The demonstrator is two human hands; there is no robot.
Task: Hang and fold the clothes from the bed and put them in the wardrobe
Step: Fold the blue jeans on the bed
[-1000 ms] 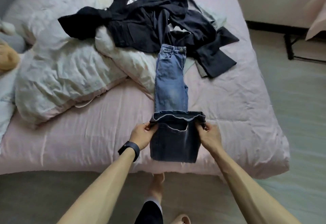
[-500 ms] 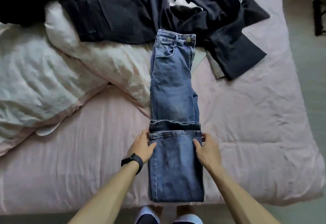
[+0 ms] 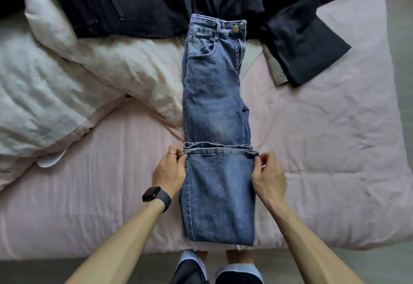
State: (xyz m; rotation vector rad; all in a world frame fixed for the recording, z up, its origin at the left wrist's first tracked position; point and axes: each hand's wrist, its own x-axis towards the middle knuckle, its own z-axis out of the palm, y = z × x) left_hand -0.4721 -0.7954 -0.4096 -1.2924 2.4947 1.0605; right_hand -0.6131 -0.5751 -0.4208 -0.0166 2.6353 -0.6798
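Folding step, first fold of the jeans (image 3: pixel 214 96). They lie lengthwise on the bed (image 3: pixel 324 149) with the legs stacked. The waistband (image 3: pixel 218 24) is at the end farthest from both grips and touches the heap of dark clothes (image 3: pixel 156 4) beyond it. The lower legs are doubled back on top, so the hems (image 3: pixel 220 150) run straight across between the two grips. The left grip (image 3: pixel 171 172), watch (image 3: pixel 156 195) on its wrist, pinches the hem corner on its own side. The right grip (image 3: pixel 268 173) pinches the opposite corner between thumb and fingers. Both are narrow and hold denim only. A crumpled quilt (image 3: pixel 67 78) lies outward of the left grip, and its edge meets the upper leg of the jeans. Judgement: the fold is nearly set, with the dark heap yet to be handled. To do it well, lay both corners down together, hems level and side seams matched to the layer beneath. Then flatten from the fold nearest the body out toward the hems. Risk: the far half seems to rest partly on the quilt, so the next fold may skew. Drawing the jeans toward the grips onto flat bed first would help. Wardrobe not in view.
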